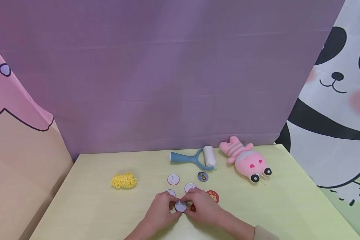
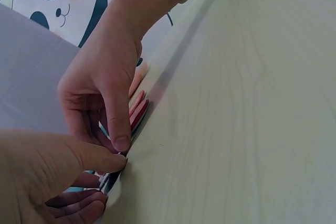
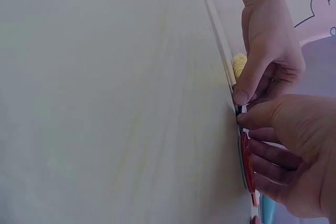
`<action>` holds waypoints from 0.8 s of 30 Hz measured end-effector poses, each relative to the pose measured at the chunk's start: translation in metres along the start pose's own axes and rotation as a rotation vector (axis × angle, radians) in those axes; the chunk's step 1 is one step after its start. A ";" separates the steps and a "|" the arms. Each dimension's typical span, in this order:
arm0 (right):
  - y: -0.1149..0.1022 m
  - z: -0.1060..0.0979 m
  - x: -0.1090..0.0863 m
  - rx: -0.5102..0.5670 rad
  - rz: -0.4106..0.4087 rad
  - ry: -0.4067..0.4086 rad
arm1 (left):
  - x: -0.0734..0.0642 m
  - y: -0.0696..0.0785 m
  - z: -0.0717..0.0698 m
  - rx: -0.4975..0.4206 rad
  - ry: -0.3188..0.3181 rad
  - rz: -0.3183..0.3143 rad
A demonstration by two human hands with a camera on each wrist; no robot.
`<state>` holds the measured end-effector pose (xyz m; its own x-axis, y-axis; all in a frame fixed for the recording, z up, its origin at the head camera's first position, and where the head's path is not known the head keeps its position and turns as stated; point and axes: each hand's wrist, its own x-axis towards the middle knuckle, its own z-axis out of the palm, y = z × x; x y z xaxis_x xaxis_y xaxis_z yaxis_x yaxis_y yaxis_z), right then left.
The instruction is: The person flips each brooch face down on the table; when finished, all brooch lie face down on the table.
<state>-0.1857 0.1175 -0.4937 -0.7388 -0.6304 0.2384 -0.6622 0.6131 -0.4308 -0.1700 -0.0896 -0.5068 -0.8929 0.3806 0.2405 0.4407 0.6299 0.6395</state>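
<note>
Low in the head view, both hands meet at a round pin badge (image 1: 180, 206), its white pin side facing up. My left hand (image 1: 161, 212) pinches its left edge between thumb and fingers. From the other side, my right hand (image 1: 204, 208) pinches the right edge. In the left wrist view the badge (image 2: 110, 183) shows edge-on under the thumbs. Around the hands lie more badges: two white-backed ones (image 1: 173, 179) (image 1: 190, 187), a partly covered one (image 1: 170, 192), a red one with a yellow figure (image 1: 213, 196), and a dark red one (image 1: 193, 207) mostly behind the right fingers.
A blue picture badge (image 1: 202, 176) lies farther back. Behind it is a blue-handled lint roller (image 1: 186, 158) with a white roll. A pink striped plush toy (image 1: 248, 160) lies at the back right, a yellow yarn bundle (image 1: 124, 181) at the left. A purple cloth hangs behind the table.
</note>
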 end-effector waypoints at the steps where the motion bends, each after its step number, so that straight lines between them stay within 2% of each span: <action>1: 0.000 0.000 0.000 0.004 0.006 -0.006 | 0.000 0.000 0.000 0.002 -0.001 -0.003; 9: 0.005 -0.010 -0.002 0.101 0.044 -0.012 | 0.001 0.003 -0.002 0.001 -0.038 -0.049; 17: 0.009 -0.032 -0.015 0.039 0.133 0.066 | 0.004 0.020 0.001 0.019 -0.066 -0.079; 22: 0.010 -0.040 -0.026 0.046 0.165 0.038 | 0.007 0.033 0.008 0.016 -0.120 -0.099; 24: 0.011 -0.041 -0.030 0.037 0.154 0.027 | 0.008 0.036 0.012 0.029 -0.130 -0.074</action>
<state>-0.1756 0.1623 -0.4699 -0.8347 -0.5169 0.1901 -0.5360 0.6830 -0.4962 -0.1603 -0.0560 -0.4902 -0.9044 0.4157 0.0959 0.3785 0.6779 0.6302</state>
